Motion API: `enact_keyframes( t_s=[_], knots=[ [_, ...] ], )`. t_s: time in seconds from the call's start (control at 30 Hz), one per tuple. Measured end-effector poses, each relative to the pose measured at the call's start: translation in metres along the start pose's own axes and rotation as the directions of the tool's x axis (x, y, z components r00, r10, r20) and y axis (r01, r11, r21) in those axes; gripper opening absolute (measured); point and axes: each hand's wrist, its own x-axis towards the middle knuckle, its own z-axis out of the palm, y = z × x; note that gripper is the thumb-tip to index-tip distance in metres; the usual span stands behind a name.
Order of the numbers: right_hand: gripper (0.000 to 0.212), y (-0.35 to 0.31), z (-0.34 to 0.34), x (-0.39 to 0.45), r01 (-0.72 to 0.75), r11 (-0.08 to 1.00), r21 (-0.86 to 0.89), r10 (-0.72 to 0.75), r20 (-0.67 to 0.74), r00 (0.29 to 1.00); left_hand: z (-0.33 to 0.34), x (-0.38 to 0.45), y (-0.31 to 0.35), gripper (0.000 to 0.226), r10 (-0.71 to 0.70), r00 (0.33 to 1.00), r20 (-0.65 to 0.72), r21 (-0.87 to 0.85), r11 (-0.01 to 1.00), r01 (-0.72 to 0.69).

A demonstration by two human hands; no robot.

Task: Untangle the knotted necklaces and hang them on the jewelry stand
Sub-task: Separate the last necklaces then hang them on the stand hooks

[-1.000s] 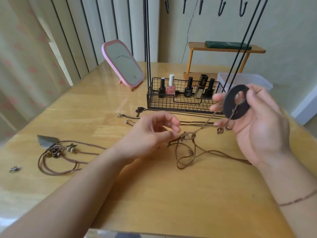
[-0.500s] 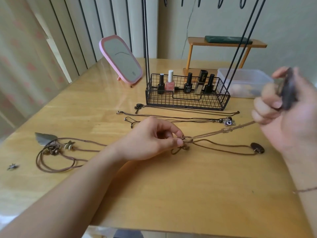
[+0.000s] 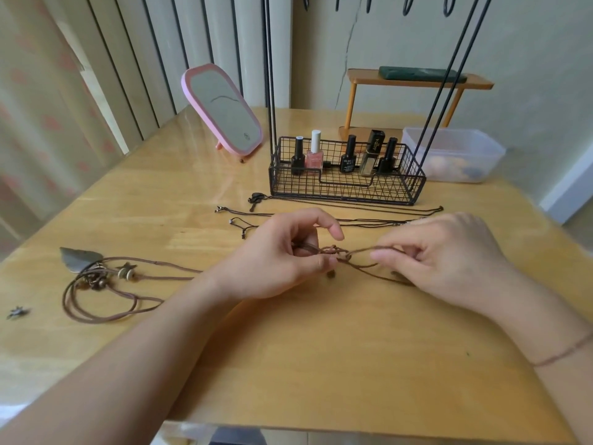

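A brown cord necklace (image 3: 340,252) with a knot lies at the middle of the wooden table (image 3: 321,364). My left hand (image 3: 276,261) pinches the cord just left of the knot. My right hand (image 3: 449,258) pinches the same cord just right of it, and the round dark pendant is hidden. A second brown cord necklace (image 3: 106,284) with a grey leaf and beads lies coiled at the left. Thin black necklaces (image 3: 321,216) stretch across the table behind my hands. The black jewelry stand (image 3: 346,175) rises at the back, its hooks at the top edge.
The stand's wire basket holds several nail polish bottles (image 3: 316,154). A pink mirror (image 3: 224,109) leans at the back left, a clear plastic box (image 3: 455,154) sits at the back right, and a small wooden shelf (image 3: 417,80) stands behind. A small metal charm (image 3: 17,312) lies at the far left.
My right hand has come down from the raised position and moved left to the knot. The dark pendant it held is out of sight. My left hand stays at the knot.
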Motion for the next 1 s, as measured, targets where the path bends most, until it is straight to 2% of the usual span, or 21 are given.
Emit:
enact_keyframes(
  t_s=[0.07,0.13,0.3,0.4,0.5,0.57,0.67,0.73,0.83,1.0],
  knots=[
    [0.024,0.006,0.0,-0.001,-0.024,0.95,0.312,0.055,-0.091,0.994,0.0,-0.001,0.003,0.015,0.028,1.0,0.002,-0.022,0.999,-0.028],
    [0.022,0.009,-0.002,-0.001,-0.018,0.871,0.491,0.085,-0.114,0.99,0.001,0.0,0.004,0.014,0.038,0.999,-0.008,-0.025,0.999,-0.039],
    [0.025,0.014,-0.001,0.001,0.0,0.766,0.643,0.107,-0.127,0.986,0.002,-0.002,0.007,0.025,0.051,0.998,-0.028,-0.064,0.997,-0.052],
    [0.031,0.018,0.001,-0.001,0.017,0.716,0.698,0.132,-0.16,0.978,0.005,-0.002,0.008,0.015,0.035,0.999,-0.042,-0.063,0.997,-0.038],
    [0.029,0.018,0.001,0.001,0.028,0.648,0.761,0.152,-0.166,0.974,0.007,-0.001,0.005,0.011,0.102,0.991,-0.088,0.036,0.994,-0.099],
    [0.027,0.016,0.002,0.002,0.018,0.536,0.844,0.167,-0.127,0.978,0.008,0.0,0.006,0.011,0.141,0.983,-0.116,0.088,0.987,-0.131],
    [0.03,0.009,0.001,0.003,-0.061,0.244,0.968,0.221,0.006,0.975,0.009,0.0,0.008,0.016,0.259,0.948,-0.183,0.175,0.958,-0.228],
    [0.033,0.006,0.0,0.004,-0.131,0.115,0.985,0.274,0.095,0.957,0.009,0.001,0.009,0.018,0.298,0.919,-0.258,0.164,0.951,-0.263],
    [0.033,0.01,-0.003,0.002,-0.154,0.117,0.981,0.354,0.103,0.93,0.008,0.0,0.01,0.017,0.295,0.896,-0.333,0.103,0.956,-0.276],
    [0.031,0.015,-0.004,0.0,-0.147,0.207,0.967,0.442,0.042,0.896,0.005,0.001,0.006,0.009,0.285,0.904,-0.319,0.008,0.955,-0.298]
  ],
)
